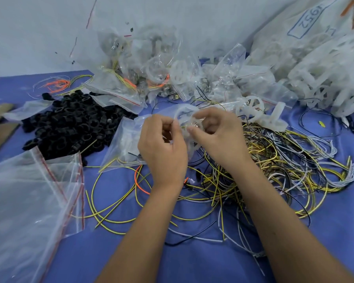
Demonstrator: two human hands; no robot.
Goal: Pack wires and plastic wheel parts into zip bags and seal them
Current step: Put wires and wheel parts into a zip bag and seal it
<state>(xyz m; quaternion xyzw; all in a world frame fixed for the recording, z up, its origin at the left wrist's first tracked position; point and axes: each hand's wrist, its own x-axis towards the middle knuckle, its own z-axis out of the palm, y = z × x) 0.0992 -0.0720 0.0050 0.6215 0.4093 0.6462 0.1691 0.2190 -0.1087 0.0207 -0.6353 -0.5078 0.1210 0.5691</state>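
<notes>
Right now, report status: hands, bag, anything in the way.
Left hand and right hand both pinching the zip bag mouth, white wheel part at the opening. Bag not sealed. Loose wires tangled underneath.

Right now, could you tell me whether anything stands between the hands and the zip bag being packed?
Nothing visible does: the left hand and right hand already pinch the zip bag with the white wheel part at its mouth.

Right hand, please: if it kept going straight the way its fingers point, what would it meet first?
The right hand points left toward the left hand; it would probably first meet the white wheel and zip bag between them, though depth is unclear.
</notes>
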